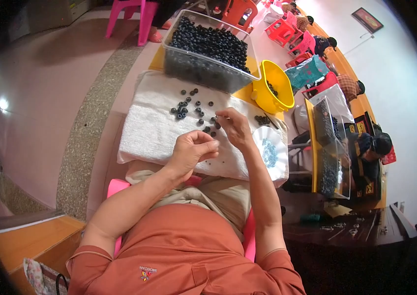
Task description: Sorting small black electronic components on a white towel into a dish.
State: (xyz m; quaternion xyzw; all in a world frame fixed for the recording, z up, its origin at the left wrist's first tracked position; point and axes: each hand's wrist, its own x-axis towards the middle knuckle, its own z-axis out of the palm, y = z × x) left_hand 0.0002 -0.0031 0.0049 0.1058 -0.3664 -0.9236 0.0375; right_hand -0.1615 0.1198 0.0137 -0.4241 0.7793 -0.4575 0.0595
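Observation:
My left hand (194,151) hovers over the near part of a white towel (144,118), thumb and fingers pinched together. Whatever it may hold is too small to make out. Farther forward and to the right, my right hand (235,129) has its fingertips pressed together beside some loose round black pieces with holes (182,111), which look like beads. I cannot tell what, if anything, lies in that pinch. Several more black pieces are scattered across the towel. Near my right forearm sits a white fluted dish (281,169) with small light-blue bits (269,151) in it.
A clear plastic bin (203,73) full of black pieces stands beyond the towel. Right of it is a yellow basin (263,96); a small dark cluster (262,120) lies nearer. Farther right are another clear bin (340,147), pink and red chairs, and other people.

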